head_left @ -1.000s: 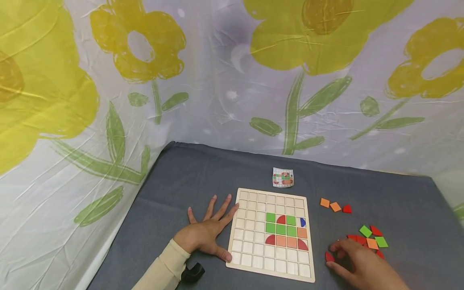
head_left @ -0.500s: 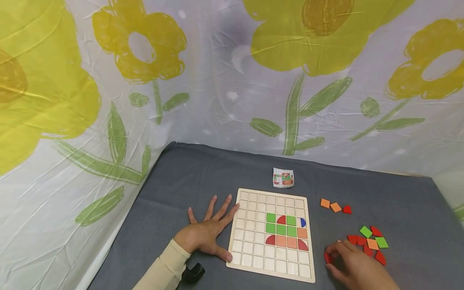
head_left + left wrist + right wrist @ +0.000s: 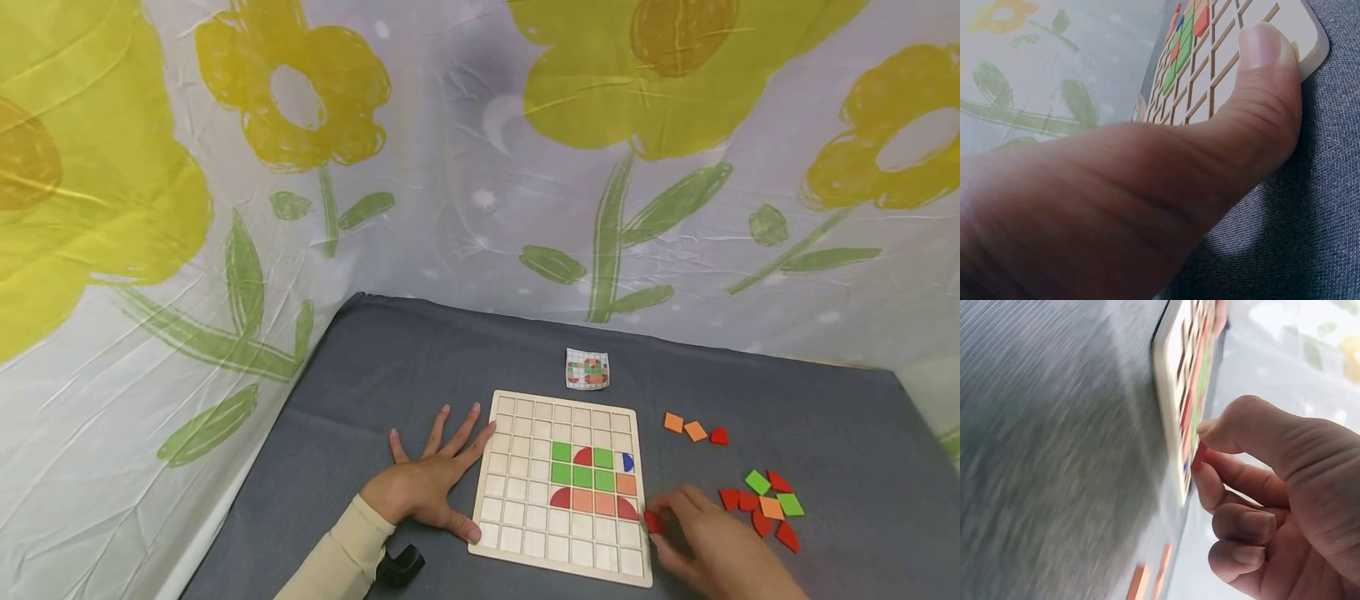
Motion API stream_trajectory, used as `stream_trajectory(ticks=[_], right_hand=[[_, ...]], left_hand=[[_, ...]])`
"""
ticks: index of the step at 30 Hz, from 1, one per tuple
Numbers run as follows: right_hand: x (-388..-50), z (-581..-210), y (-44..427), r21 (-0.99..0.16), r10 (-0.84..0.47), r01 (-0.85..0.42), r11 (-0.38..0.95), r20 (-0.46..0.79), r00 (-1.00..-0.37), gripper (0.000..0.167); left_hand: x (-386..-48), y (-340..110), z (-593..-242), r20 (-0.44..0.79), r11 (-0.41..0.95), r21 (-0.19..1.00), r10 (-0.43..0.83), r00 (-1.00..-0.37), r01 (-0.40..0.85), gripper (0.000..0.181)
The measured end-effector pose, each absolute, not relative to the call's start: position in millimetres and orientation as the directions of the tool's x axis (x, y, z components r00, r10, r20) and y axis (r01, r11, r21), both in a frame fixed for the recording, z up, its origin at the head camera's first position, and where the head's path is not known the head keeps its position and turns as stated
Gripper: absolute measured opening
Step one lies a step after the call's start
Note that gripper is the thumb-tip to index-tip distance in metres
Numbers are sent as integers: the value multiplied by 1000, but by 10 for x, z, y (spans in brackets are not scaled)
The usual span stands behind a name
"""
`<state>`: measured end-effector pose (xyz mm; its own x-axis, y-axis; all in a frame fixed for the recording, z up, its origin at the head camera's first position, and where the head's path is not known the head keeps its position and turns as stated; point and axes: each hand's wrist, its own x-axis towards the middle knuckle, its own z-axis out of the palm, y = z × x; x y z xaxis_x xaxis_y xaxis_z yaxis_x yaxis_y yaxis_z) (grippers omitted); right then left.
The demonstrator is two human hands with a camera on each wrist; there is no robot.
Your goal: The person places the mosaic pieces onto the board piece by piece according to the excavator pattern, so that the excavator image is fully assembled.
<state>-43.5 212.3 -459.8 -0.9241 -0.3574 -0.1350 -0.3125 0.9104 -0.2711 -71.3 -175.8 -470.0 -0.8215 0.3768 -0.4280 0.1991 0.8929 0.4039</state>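
Note:
My right hand (image 3: 701, 537) pinches a small red tile (image 3: 654, 522) between thumb and fingertips, right beside the right edge of a wooden grid board (image 3: 517, 512). In the right wrist view the red tile (image 3: 1199, 456) shows between thumb and forefinger. My left hand (image 3: 431, 483) lies with fingers spread at the board's left edge; its thumb (image 3: 1266, 69) rests on the board's near corner in the left wrist view. Set in the grid are several green squares (image 3: 582, 476), several orange squares (image 3: 604, 502), red quarter-round tiles (image 3: 561, 497) and a blue piece (image 3: 627, 462).
A small printed pattern card (image 3: 587, 369) lies behind the board. To the right is a cluster of loose red, green and orange tiles (image 3: 771, 507). Farther back sit two orange squares (image 3: 673, 422) and a red piece (image 3: 719, 436). A flower-print curtain (image 3: 480, 208) hangs behind the dark-clothed table (image 3: 420, 350).
My right hand has picked the red tile off the cloth at the right and carried it left to the board's edge. The left hand has stayed put.

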Motion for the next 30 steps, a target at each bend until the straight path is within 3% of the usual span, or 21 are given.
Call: stream_trajectory(ticks=[11,22,30], right_hand=[[-407,-4527,1668,-378,-542,-505,776,9,-840,22],[-412,-4555,1357,-311,-591,-594,742,116,-798,25],[-395,-4659,1228,-268,-653,-655,706,110,-749,19]], left_hand=[[-717,-1756,-4681,-428,894,400,376,-822,200,141],[-731,-1748,-4695,-425,900,383,370,-826,206,142],[-719,-1748,-4705,-432,901,382,371,-822,205,141]])
